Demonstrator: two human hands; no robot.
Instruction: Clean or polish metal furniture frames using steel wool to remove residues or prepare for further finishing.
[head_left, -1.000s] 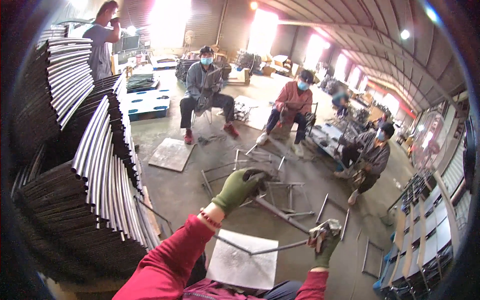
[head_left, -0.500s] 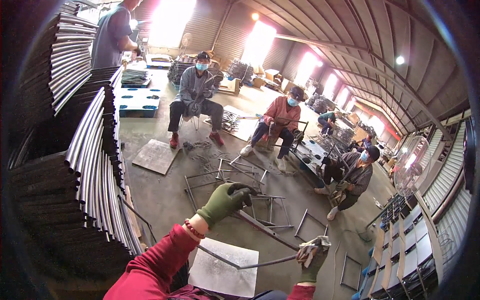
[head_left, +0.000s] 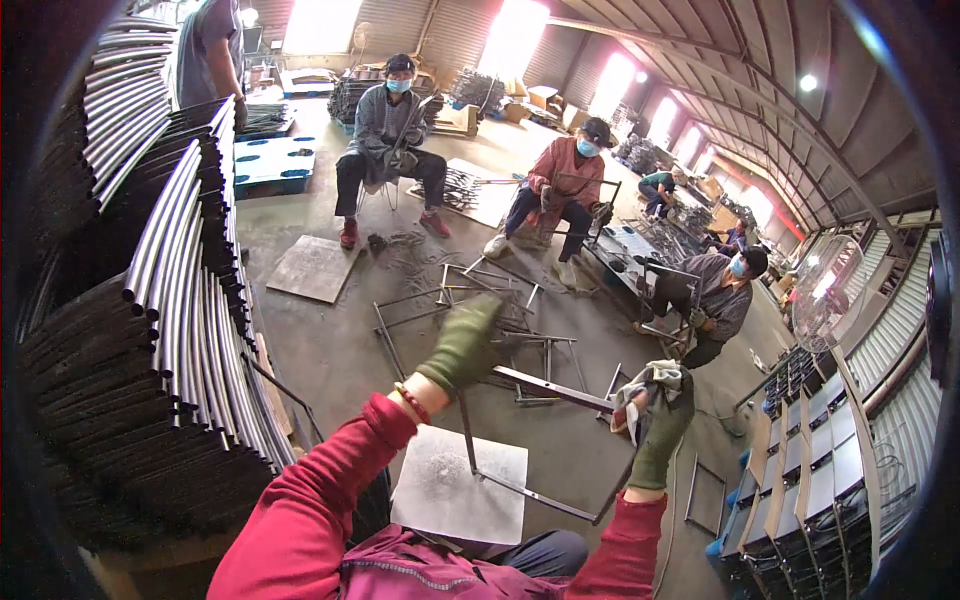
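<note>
Hands (head_left: 462, 345) (head_left: 655, 400) still clamp metal frame (head_left: 530, 440), fingers wrapped round bars; frame now raised higher.

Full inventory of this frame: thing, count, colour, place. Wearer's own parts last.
Rectangular grey metal rod frame: one, held up between both hands.
Square grey metal plate: one, on floor below the held frame.
Stacked grey metal tubes: large pile, far left.
Loose grey metal frames on the concrete floor: several, centre.
Flat grey floor panel: one, left of centre.
Blue plastic pallet: one, upper left.
Seated masked workers: three in front, more behind.
Standing person: one, top left.
Stacked grey metal racks: row, right edge.
Left hand: green glove, grip on frame's top corner.
Right hand: worn green glove, grip on frame's right side.
</note>
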